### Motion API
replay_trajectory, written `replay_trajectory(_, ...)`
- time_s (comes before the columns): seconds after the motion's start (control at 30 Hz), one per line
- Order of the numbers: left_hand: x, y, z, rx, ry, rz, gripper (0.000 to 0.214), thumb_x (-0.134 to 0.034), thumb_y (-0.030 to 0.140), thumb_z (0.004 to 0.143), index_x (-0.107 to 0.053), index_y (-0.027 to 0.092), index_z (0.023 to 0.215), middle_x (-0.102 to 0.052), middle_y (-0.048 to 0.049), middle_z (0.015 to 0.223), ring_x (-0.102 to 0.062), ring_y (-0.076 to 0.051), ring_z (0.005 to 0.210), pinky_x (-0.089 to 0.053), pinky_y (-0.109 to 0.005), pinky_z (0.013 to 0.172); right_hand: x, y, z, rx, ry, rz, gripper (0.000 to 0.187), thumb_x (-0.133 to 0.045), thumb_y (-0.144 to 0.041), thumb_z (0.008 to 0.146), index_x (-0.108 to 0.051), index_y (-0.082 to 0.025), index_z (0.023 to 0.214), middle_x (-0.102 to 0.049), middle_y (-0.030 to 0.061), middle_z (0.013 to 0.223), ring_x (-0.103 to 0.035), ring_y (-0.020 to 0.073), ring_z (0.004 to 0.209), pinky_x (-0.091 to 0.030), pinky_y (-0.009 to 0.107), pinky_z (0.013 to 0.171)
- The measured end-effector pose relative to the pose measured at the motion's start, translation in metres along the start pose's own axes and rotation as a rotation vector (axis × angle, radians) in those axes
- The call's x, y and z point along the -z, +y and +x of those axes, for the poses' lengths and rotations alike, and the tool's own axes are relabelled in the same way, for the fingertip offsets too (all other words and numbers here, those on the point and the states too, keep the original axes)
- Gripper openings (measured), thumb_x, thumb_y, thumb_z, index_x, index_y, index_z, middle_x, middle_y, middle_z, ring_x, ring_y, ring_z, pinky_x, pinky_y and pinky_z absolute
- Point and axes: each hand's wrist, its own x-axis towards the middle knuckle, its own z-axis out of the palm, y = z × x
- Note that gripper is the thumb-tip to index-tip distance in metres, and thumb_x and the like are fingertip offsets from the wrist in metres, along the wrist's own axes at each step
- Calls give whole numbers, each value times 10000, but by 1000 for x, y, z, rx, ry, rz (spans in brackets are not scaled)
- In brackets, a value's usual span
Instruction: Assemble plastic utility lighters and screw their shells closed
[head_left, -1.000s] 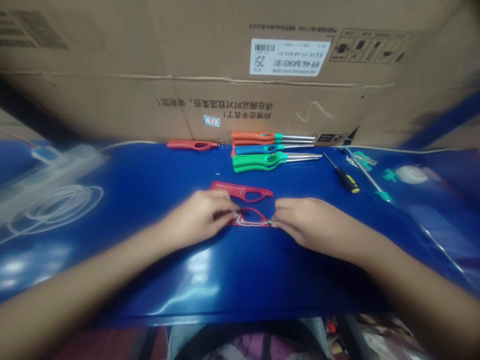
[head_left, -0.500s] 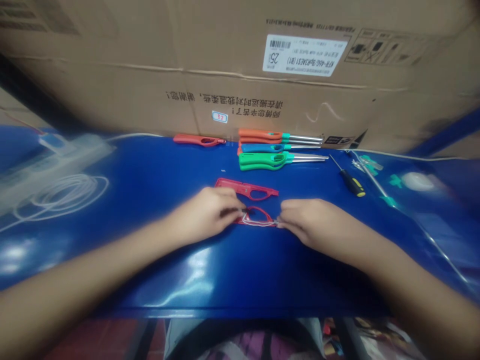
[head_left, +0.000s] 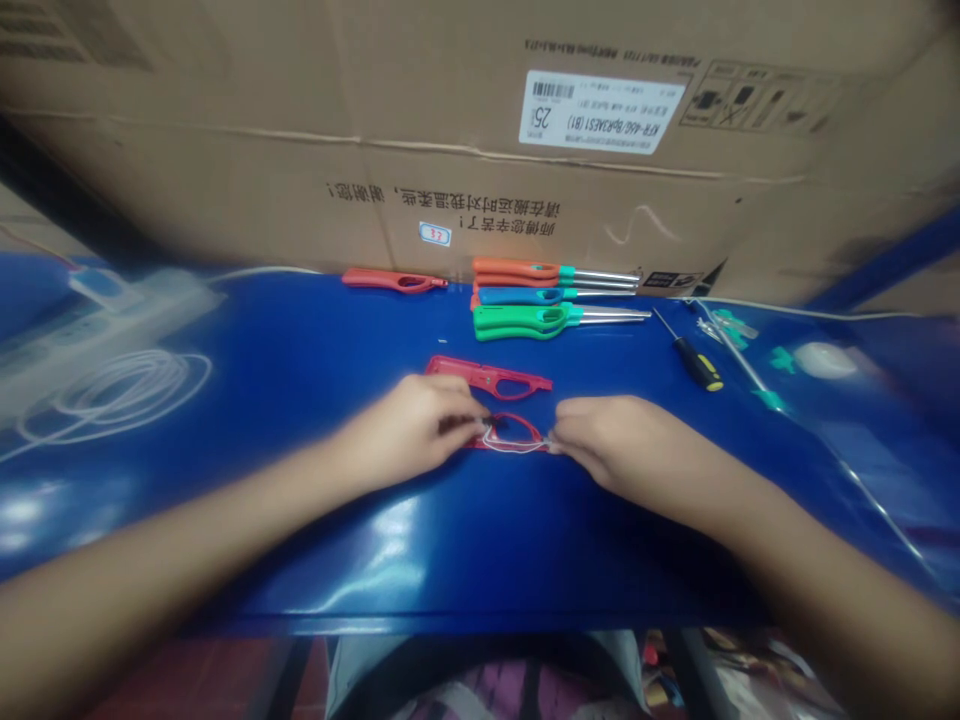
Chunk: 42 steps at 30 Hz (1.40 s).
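The left hand (head_left: 416,428) and the right hand (head_left: 615,440) each pinch, with fingertips closed, one end of a red shell (head_left: 517,432). It lies in the middle of the blue table (head_left: 480,540), and a second red half (head_left: 487,377) lies just beyond it.

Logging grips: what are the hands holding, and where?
A red shell with white wire: left hand pinches its left end, right hand its right end.

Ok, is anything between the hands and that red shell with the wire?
Nothing visible: the left hand is at the shell's left end, the right hand at its right end, fingers pinching the white wire. A second red shell lies just behind.
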Motion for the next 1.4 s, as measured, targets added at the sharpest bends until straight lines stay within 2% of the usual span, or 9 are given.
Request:
replay_trajectory(0.17,0,1,1,26,-2,-9,146,-661,156,913,-785,152,990,-717,-44,881,-668,-137,759,-509,-252,720,1,-3,-5,34,-32,-90,217,-525,-53,915,-620,-158,751,-583,23,767,-499,135,644,-251,304,564)
replay_trajectory(0.33,1,2,1,38,-3,-15,144,-667,151,909,-788,149,986,-716,-40,869,-668,-131,754,-502,-241,708,1,-4,-5,22,-21,-104,224,-503,-119,966,-662,-159,814,-606,37,814,-539,151,673,-296,308,585)
replay_trajectory(0.57,-1,0,-1,3,29,-6,136,-675,161,907,-784,155,989,-722,-38,874,-674,-136,766,-505,-240,720,-5,6,1,14,110,173,184,-555,-205,978,-702,-160,876,-667,60,914,-616,169,828,-418,278,728)
replay_trajectory(0.77,-3,-1,-2,-9,43,-5,153,-670,164,912,-784,159,1014,-725,-43,877,-680,-141,766,-510,-241,714,-3,8,14,-313,14,543,178,-692,-250,865,-653,-184,705,-632,-23,589,-593,114,541,-421,228,578)
replay_trajectory(0.9,-5,-2,-2,-11,54,-8,144,-673,159,906,-783,150,998,-730,-49,886,-683,-139,756,-515,-241,717,-2,9,15,-386,-54,641,189,-677,-300,868,-609,-194,727,-570,-54,500,-604,122,480,-439,225,550)
replay_trajectory(1.0,-4,-2,-2,-21,63,-4,147,-663,156,908,-780,146,996,-729,-49,876,-675,-134,736,-511,-233,694,-2,13,12,-320,-49,647,155,-657,-307,882,-599,-189,800,-567,-54,568,-577,111,469,-439,232,546)
replay_trajectory(1.1,-3,-1,-2,-27,60,-4,147,-643,169,919,-773,154,986,-735,-45,865,-672,-137,742,-505,-230,682,-4,14,9,-112,53,559,85,-652,-229,867,-638,-185,938,-598,-14,792,-519,85,550,-414,228,573)
replay_trajectory(1.17,-2,-1,-2,-26,59,-10,142,-629,177,928,-764,163,970,-748,-37,865,-677,-141,765,-505,-229,694,-7,11,9,-22,126,513,163,-652,-188,856,-647,-195,1018,-592,7,915,-484,80,600,-402,224,592)
replay_trajectory(1.4,-3,0,-2,-30,67,-9,111,-616,182,936,-727,170,938,-765,-25,885,-676,-132,756,-502,-225,712,-22,-6,15,9,209,422,128,-672,-171,856,-664,-193,982,-581,23,981,-512,114,735,-398,237,669)
